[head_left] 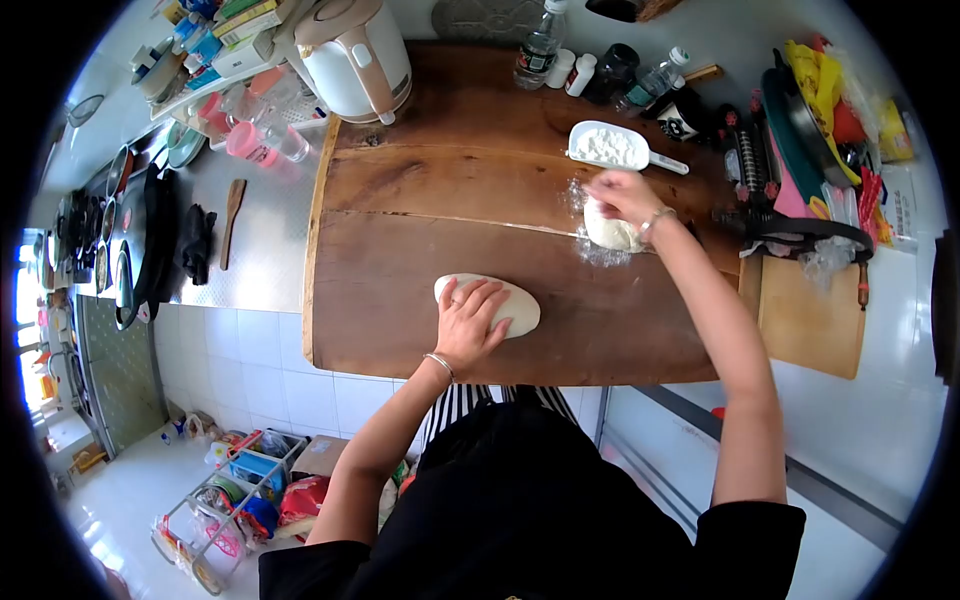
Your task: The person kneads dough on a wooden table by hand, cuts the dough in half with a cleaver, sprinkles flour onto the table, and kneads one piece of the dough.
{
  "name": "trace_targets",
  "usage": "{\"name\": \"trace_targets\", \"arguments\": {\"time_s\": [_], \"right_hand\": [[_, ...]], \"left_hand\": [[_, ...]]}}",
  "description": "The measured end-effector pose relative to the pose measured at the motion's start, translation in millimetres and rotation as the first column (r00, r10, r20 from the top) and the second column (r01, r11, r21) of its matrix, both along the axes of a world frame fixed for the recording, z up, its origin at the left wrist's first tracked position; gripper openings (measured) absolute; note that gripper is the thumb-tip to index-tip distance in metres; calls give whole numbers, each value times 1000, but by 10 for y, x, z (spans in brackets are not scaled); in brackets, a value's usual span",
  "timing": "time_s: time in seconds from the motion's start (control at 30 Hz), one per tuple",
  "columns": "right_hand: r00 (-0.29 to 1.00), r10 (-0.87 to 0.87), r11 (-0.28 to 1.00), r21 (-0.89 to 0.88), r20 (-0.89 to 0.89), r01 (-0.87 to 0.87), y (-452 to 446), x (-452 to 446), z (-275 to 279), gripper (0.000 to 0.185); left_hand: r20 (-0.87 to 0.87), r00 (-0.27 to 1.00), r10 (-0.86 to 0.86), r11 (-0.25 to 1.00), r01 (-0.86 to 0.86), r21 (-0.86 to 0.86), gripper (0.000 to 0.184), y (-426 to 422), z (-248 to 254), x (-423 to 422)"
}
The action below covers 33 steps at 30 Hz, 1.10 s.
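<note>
A smooth oval piece of dough [518, 312] lies near the front edge of the wooden board. My left hand [470, 318] rests on its left part, palm down with the fingers stretched out. Farther back on the right, a smaller lump of dough [612, 232] sits amid loose white flour [603, 254]. Over that lump is my right hand [630, 195], its fingers drawn together and slightly blurred; what they hold, if anything, is hidden. Just behind it, a white scoop [668, 162] lies filled with flour [608, 147], its handle pointing right.
The wooden board [400, 300] carries an electric kettle [355, 65] at the back left. Bottles [537, 50] and small jars line its back edge. A rolling-pin-like tool [862, 285] and a cutting board [812, 315] lie right. A wooden spatula [233, 222] lies left.
</note>
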State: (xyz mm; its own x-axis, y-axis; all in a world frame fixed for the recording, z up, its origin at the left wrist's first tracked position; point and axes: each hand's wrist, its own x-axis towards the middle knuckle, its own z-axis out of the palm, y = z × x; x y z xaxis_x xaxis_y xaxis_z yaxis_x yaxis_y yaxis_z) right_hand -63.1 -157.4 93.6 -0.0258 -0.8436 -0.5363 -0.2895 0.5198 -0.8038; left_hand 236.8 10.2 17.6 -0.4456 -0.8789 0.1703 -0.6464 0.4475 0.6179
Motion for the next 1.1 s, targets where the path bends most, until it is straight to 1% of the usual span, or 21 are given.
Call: {"name": "trace_targets", "arguments": {"time_s": [0.07, 0.17, 0.23, 0.27, 0.33, 0.37, 0.43, 0.47, 0.5, 0.57, 0.63, 0.67, 0.7, 0.77, 0.83, 0.87, 0.93, 0.97, 1.0, 1.03, 1.1], "right_hand": [[993, -56, 998, 21, 104, 54, -51, 145, -95, 9], [996, 41, 999, 1, -84, -41, -44, 419, -322, 11], [985, -21, 992, -122, 171, 43, 6, 553, -230, 14], [985, -23, 992, -116, 168, 43, 50, 552, -300, 14], [960, 150, 986, -30, -238, -162, 67, 547, -464, 15], [995, 65, 997, -29, -73, -68, 181, 594, -510, 17], [998, -62, 980, -189, -9, 60, 534, 807, -391, 22], [999, -44, 998, -46, 0, 44, 702, 837, -430, 25], [999, -32, 994, 102, 14, 30, 897, 860, -537, 28], [983, 175, 981, -97, 63, -168, 1338, 812, -1244, 40], [974, -37, 995, 101, 225, 15, 1505, 1137, -794, 44], [986, -61, 981, 189, 152, 31, 1440, 1219, -414, 44], [981, -59, 997, 65, 186, 48, 1355, 1131, -563, 45], [963, -98, 993, 85, 250, 79, 1051, 984, -268, 39], [996, 0, 928, -372, 92, 34, 828, 854, -86, 38], [996, -35, 901, -428, 86, 68, 720, 818, -25, 38], [996, -77, 807, -588, -33, 43, 558, 665, -161, 48], [996, -87, 804, -592, -33, 51, 524, 519, -304, 48], [920, -137, 768, -627, -366, -135, 520, 319, -438, 50], [733, -196, 742, -588, -651, -323, 539, 120, -503, 53], [421, -141, 770, -367, -896, -522, 629, -237, -371, 69]], "left_hand": [[3, 1000, -16, 1000, 16, -1, 42, 19, -11, 11], [10, 999, -45, 999, 45, -12, 43, -3, -28, 73], [18, 998, -67, 998, 67, 3, 46, 17, -26, 89], [15, 998, -67, 998, 67, 9, 46, 52, -26, 98], [65, 989, -136, 990, 134, 39, 58, -7, 7, 149], [65, 989, -134, 991, 132, 31, 58, -44, 31, 179], [63, 968, -244, 968, 240, 69, 73, -34, 75, 263], [170, 947, -273, 962, 274, 18, 82, -47, 90, 302], [170, 945, -279, 960, 280, 18, 82, -75, 92, 333], [282, 912, -298, 947, 319, -32, 82, -209, 95, 338], [215, 925, -312, 949, 315, 21, 80, -377, 118, 261], [127, 955, -268, 959, 251, 134, 77, -463, 148, 225], [48, 976, -213, 948, 194, 253, 74, -547, 191, 192], [-12, 989, -148, 972, 147, 184, 71, -778, 434, 73], [22, 995, -93, 995, 93, 37, 68, -1015, 690, -138], [20, 994, -107, 994, 106, 33, 68, -1161, 673, -236], [103, 988, -115, 958, 137, -253, 84, -1401, 517, -416], [103, 987, -124, 955, 146, -257, 84, -1470, 391, -486], [256, 957, -139, 975, 178, -133, 88, -1528, 188, -545], [400, 901, -167, 983, 183, -1, 92, -1577, 12, -595], [404, 897, -177, 983, 180, 32, 91, -1617, -93, -705]]}}
